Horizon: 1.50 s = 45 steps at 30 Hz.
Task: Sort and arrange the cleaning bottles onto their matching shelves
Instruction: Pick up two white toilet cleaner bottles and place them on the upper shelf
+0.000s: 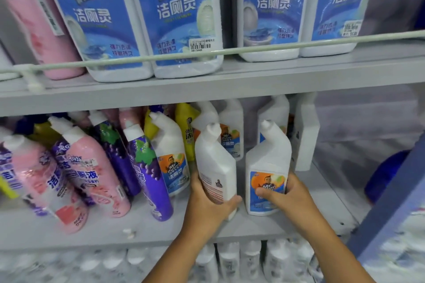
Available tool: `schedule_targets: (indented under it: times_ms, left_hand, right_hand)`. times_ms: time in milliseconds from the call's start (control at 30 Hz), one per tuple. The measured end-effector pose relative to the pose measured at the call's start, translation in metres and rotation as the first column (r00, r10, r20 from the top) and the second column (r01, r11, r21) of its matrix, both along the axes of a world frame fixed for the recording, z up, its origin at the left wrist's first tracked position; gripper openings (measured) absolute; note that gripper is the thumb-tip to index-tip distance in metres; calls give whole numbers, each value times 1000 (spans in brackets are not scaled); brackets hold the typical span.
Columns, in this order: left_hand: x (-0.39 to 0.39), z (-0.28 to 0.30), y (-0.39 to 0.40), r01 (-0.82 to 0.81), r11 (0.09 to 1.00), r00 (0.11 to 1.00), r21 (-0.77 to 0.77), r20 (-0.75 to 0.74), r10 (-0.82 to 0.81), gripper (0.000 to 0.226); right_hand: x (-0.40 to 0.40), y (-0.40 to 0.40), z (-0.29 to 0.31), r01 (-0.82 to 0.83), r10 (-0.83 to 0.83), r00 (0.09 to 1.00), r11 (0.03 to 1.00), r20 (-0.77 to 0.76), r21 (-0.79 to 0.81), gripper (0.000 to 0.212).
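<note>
Two white toilet-cleaner bottles in our hands, both standing on the middle shelf (253,230) near its front edge, right of centre. Our left hand (207,200) grips the left white bottle (216,163) low on its body, fingers curled round the base, thumb along its right side; back label faces us, angled neck leans right. Our right hand (289,195) grips the right white bottle (268,167), thumb across the front Mr Puton label, fingers wrapped round its right edge. The two bottles stand just beside each other, not touching.

Left half of the same shelf: pink bottles (92,172) and purple grape-label bottles (147,167) lean in a loose pile, with another white Mr Puton bottle (171,156) and a yellow bottle (186,131) behind. More white bottles stand at the back.

Upper shelf (230,80): large blue-label Mr Puton jugs (174,18) in a row behind a rail (253,49), a pink bottle (39,20) at the left end.

Bottom shelf: blurred white bottles (230,259).
</note>
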<state>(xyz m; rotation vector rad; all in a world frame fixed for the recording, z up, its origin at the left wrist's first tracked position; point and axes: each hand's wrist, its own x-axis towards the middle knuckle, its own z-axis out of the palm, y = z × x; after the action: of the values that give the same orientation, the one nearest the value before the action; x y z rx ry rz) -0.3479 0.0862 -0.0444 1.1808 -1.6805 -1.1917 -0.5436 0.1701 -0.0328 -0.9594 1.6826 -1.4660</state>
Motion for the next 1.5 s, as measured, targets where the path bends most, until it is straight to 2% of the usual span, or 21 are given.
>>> schedule_targets:
  times_ms: [133, 267, 433, 567, 733, 833, 933, 1000, 1033, 1067, 1167, 1267, 1333, 1433, 1500]
  left_hand:
    - [17, -7, 3, 17, 998, 1000, 65, 20, -18, 88]
    - [29, 0, 2, 134, 980, 991, 147, -10, -134, 51]
    - [47, 10, 13, 121, 967, 989, 224, -108, -98, 39]
    - [106, 15, 38, 86, 962, 987, 258, -152, -47, 36]
    - [226, 51, 59, 54, 983, 988, 177, -155, -26, 44]
    - [304, 82, 65, 0, 992, 979, 129, -200, 26, 56]
    - [377, 126, 63, -53, 998, 970, 43, -235, 61, 50]
    - [416, 163, 60, -90, 996, 960, -7, -267, 85, 41]
    - [433, 179, 56, -107, 993, 953, -42, -288, 91, 37]
    - [446, 194, 52, -120, 990, 944, -76, -317, 90, 35]
    - [476, 235, 38, -137, 972, 920, -192, -387, 53, 43]
    - [483, 276, 16, -152, 942, 908, -301, -420, 13, 41]
    - [476, 300, -1, -158, 909, 911, -386, -411, -17, 42]
    - [458, 324, -37, -196, 868, 918, -456, -396, -1, 30]
    - [444, 336, -64, -215, 851, 931, -479, -362, 31, 33]
  right_hand:
    - [9, 4, -2, -62, 63, 994, 998, 88, -12, 41]
    - [26, 10, -5, -53, 58, 989, 998, 136, -43, 45]
    - [54, 27, 9, 9, -2, 995, 998, 103, -63, 38]
    - [104, 51, 21, 28, -23, 996, 997, 83, -67, 35]
    - [207, 66, 56, 30, -26, 999, 996, 43, -86, 38]
    - [283, 69, 86, 63, -59, 998, 985, 29, -161, 42]
    - [356, 63, 131, 13, -2, 999, 967, 44, -254, 42]
    - [396, 52, 166, -59, 60, 998, 948, -5, -312, 59]
    - [411, 44, 180, -77, 65, 997, 935, -47, -345, 72]
    - [423, 37, 194, -78, 55, 996, 922, -69, -378, 76]
    - [448, 16, 231, -130, 94, 991, 866, -98, -484, 54]
    - [462, -2, 267, -181, 139, 983, 793, -117, -581, 49]
    - [463, -19, 292, -178, 124, 984, 750, -128, -637, 35]
    - [451, -54, 326, -183, 97, 981, 741, -167, -646, 31]
    - [441, -80, 344, -215, 128, 975, 753, -183, -622, 30]
